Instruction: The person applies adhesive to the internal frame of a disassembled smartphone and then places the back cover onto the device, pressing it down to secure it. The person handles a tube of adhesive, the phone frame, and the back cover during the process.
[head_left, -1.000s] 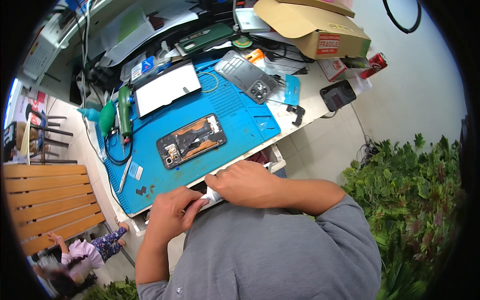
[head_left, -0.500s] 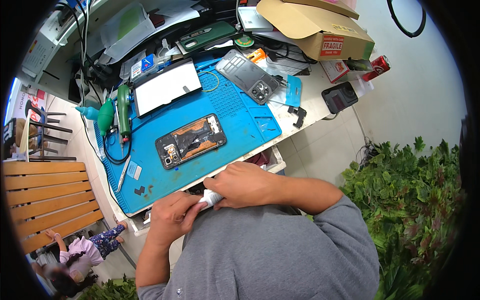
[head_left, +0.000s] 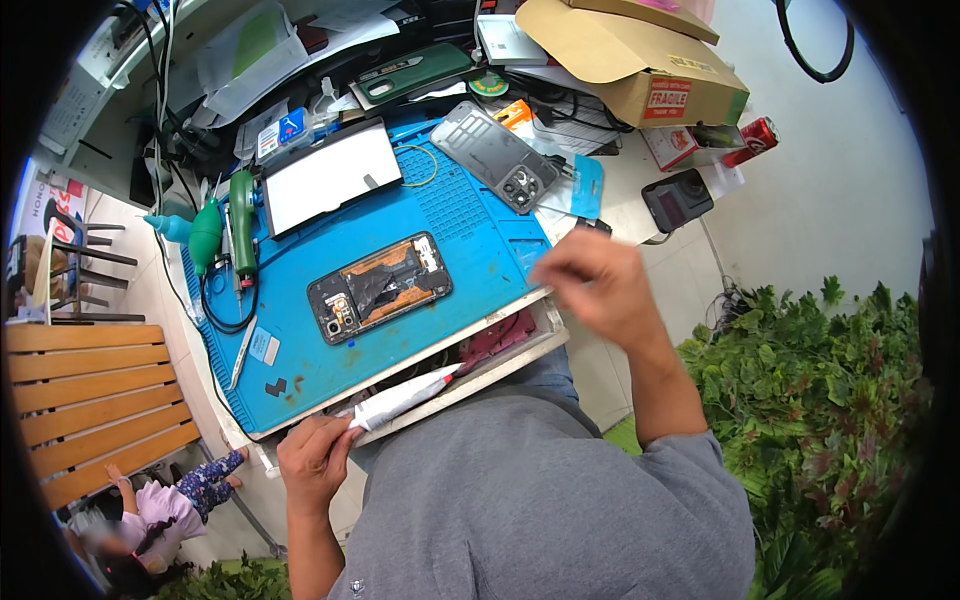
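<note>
My left hand (head_left: 315, 455) pinches one end of a white squeeze tube (head_left: 400, 400) over the drawer's front. The tube's far end narrows and shows red. My right hand (head_left: 595, 285) is raised off the mat's right corner. Its fingers are drawn together and somewhat blurred; whatever they hold, if anything, cannot be made out. A smartphone with its back off (head_left: 382, 287) lies on the blue repair mat (head_left: 470, 270), baring dark and copper-coloured parts and a camera block. A grey phone back cover (head_left: 495, 155) rests at the mat's far right.
Below the mat a drawer (head_left: 545, 340) stands pulled out. Tweezers (head_left: 241, 358), a green electric screwdriver (head_left: 244, 220) and a green air blower (head_left: 205, 238) are at left. Farther back are a white pad (head_left: 333, 175) and cardboard box (head_left: 640, 75). Another person (head_left: 165, 515) is at lower left.
My hands have separated: the right has swung up and right from the tube toward the mat's corner. The left has moved slightly left and down with the tube, now in full view.
</note>
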